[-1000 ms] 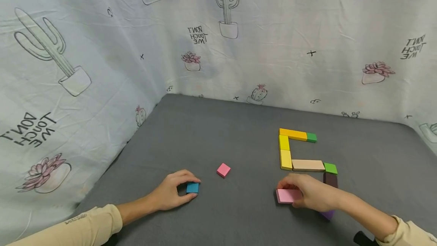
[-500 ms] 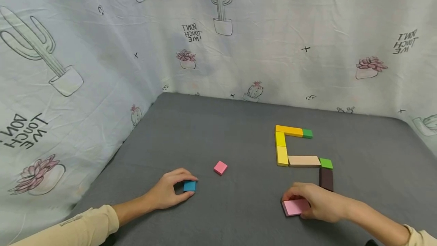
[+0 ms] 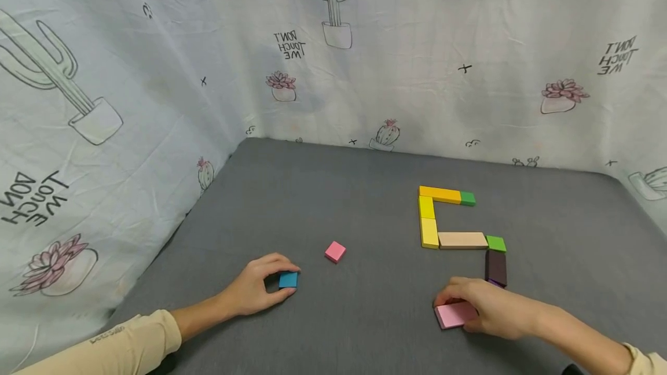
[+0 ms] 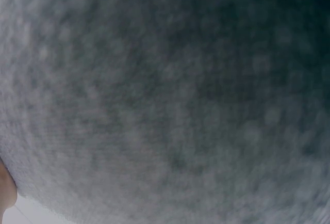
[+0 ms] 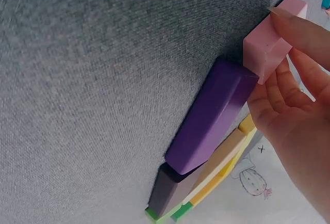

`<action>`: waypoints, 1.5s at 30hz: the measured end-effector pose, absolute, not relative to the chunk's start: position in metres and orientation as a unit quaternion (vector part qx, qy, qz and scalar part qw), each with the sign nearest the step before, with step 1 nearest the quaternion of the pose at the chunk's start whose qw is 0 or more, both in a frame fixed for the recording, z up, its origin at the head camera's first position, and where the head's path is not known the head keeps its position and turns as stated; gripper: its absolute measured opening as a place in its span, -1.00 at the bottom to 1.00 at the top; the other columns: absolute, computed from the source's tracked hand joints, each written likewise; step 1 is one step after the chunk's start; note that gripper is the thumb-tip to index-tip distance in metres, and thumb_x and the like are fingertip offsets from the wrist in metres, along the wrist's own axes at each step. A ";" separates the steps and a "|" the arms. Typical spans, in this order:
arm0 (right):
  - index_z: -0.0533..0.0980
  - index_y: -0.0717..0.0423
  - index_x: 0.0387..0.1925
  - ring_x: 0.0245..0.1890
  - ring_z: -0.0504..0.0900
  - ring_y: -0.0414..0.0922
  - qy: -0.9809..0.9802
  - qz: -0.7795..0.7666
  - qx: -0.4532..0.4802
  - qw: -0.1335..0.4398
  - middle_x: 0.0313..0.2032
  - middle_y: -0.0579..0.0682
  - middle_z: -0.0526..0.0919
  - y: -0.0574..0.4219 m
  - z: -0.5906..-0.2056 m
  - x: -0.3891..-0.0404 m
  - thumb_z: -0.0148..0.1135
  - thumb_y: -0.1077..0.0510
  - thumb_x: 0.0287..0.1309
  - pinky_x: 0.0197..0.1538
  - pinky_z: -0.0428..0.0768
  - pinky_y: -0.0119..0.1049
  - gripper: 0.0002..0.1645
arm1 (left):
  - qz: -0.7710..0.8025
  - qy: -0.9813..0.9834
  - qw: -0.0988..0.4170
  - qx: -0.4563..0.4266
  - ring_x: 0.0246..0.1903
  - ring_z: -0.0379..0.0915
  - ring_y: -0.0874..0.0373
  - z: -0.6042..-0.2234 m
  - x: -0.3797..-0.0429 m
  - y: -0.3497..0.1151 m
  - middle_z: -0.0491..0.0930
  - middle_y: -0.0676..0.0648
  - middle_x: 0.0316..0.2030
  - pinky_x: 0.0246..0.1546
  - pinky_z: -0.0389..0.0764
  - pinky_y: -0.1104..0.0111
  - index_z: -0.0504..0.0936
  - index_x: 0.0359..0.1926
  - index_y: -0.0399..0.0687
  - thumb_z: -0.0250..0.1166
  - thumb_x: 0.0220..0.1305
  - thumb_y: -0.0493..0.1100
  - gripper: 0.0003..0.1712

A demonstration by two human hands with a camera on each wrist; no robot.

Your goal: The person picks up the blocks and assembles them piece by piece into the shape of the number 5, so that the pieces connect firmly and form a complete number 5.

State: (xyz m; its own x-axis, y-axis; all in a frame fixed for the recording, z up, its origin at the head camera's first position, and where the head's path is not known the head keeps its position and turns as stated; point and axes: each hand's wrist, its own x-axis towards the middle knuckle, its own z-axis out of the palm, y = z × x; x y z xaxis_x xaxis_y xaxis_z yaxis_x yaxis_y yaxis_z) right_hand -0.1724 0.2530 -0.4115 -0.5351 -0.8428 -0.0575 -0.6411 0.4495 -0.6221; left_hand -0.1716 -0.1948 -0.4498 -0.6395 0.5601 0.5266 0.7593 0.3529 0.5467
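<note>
In the head view, my left hand (image 3: 259, 286) pinches a small blue block (image 3: 288, 280) on the grey cloth, fingertips on the far side and thumb on the near side. At the right, my right hand (image 3: 502, 309) grips a light pink rectangular block (image 3: 453, 315) between thumb and fingers. The right wrist view shows one end of that block against the end of a purple block (image 5: 211, 115), which the hand mostly covers in the head view. The purple block follows on from a dark brown block (image 3: 496, 267). The left wrist view is mostly blurred grey cloth.
A bent line of blocks runs away from my right hand: light green (image 3: 496, 243), beige (image 3: 462, 240), two yellow (image 3: 429, 232), orange (image 3: 440, 194) and dark green (image 3: 467, 198). A lone pink block (image 3: 335, 252) lies between the hands. A printed curtain (image 3: 396, 62) rises behind.
My right hand has brought the light pink block nearer to me and slightly right, to the near end of the purple block. My left hand keeps its hold. The head view has shifted a little.
</note>
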 end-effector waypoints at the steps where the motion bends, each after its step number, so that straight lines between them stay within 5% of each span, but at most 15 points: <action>1: 0.51 -0.08 0.00 -0.16 0.44 -0.34 0.832 -0.275 -0.445 0.182 -0.09 -0.28 0.48 0.253 -0.411 -0.173 0.41 0.34 -0.03 -0.21 0.51 -0.38 -0.46 | -0.398 -0.811 0.127 -0.409 -0.30 0.49 0.07 -0.449 -0.172 -0.195 0.56 -0.12 -0.24 -0.31 0.56 0.31 0.62 -0.15 -0.30 0.48 -0.17 -0.49 -0.56; 14: 0.51 -0.07 -0.01 -0.16 0.45 -0.33 0.828 -0.280 -0.465 0.143 -0.10 -0.26 0.49 0.256 -0.411 -0.177 0.44 0.36 -0.10 -0.22 0.50 -0.39 -0.42 | -0.391 -0.814 0.134 -0.408 -0.28 0.50 0.06 -0.442 -0.176 -0.197 0.56 -0.10 -0.23 -0.27 0.55 0.35 0.63 -0.15 -0.29 0.49 -0.16 -0.48 -0.56; 24: 0.47 0.19 0.06 -0.08 0.56 -0.16 0.817 -0.356 -0.423 0.163 -0.05 -0.02 0.57 0.247 -0.404 -0.195 0.32 0.04 0.17 -0.10 0.54 -0.31 -0.52 | -0.383 -0.821 0.129 -0.403 -0.26 0.49 0.10 -0.472 -0.187 -0.210 0.56 -0.06 -0.21 -0.27 0.54 0.33 0.63 -0.11 -0.22 0.51 -0.14 -0.42 -0.54; 33: 0.38 0.47 0.10 0.06 0.46 0.22 0.772 -0.484 -0.329 0.246 0.04 0.35 0.49 0.213 -0.392 -0.234 0.27 0.38 0.13 0.08 0.47 -0.21 -0.50 | -0.384 -0.826 0.125 -0.394 -0.26 0.50 0.11 -0.477 -0.181 -0.209 0.56 -0.05 -0.20 -0.27 0.55 0.34 0.63 -0.11 -0.18 0.51 -0.11 -0.39 -0.55; 45: 0.44 0.44 0.06 0.04 0.49 0.20 0.770 -0.472 -0.349 0.249 0.03 0.30 0.53 0.156 -0.395 -0.271 0.29 0.39 0.11 0.07 0.48 -0.22 -0.55 | -0.400 -0.813 0.122 -0.405 -0.30 0.49 0.08 -0.437 -0.168 -0.192 0.56 -0.10 -0.24 -0.29 0.54 0.34 0.62 -0.16 -0.29 0.47 -0.14 -0.49 -0.58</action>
State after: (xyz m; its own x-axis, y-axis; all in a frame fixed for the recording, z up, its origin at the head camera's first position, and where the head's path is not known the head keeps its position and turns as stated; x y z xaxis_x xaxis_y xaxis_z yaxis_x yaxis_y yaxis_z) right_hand -0.2706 0.1557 -0.3949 -0.6322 -0.7730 -0.0533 -0.3029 0.3098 -0.9013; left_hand -0.1681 -0.1916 -0.4372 -0.6419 0.5611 0.5226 0.7563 0.3509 0.5522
